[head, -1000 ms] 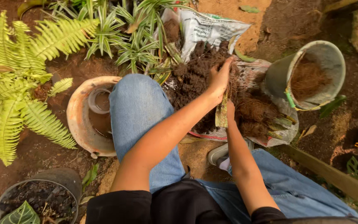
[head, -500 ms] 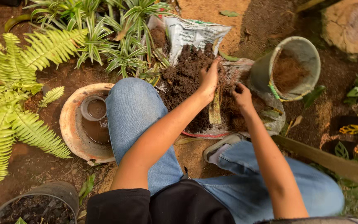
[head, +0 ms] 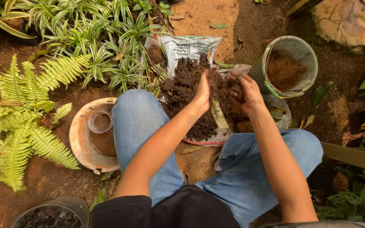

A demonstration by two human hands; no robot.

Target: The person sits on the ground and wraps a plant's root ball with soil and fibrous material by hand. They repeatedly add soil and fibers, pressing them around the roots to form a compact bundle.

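Observation:
I sit on the ground in blue jeans with a heap of dark soil (head: 186,90) on an opened white plastic bag (head: 189,48) in front of my knees. My left hand (head: 202,90) rests edge-on in the heap, fingers together against the soil. My right hand (head: 243,90) is lifted just right of it, fingers curled around a clump of soil. A pale green stem piece (head: 219,114) lies in the soil between my hands.
A grey bucket (head: 296,46) holding brown fibre tilts at the right. A worn round clay dish (head: 81,139) with a small ring inside lies left of my knee. Ferns (head: 22,109) and striped-leaf plants (head: 102,38) crowd the left. A black pot (head: 51,213) of soil sits at bottom left.
My right hand has lifted out of the heap and closed around soil. My left hand stays pressed in the soil. The view has shifted slightly right.

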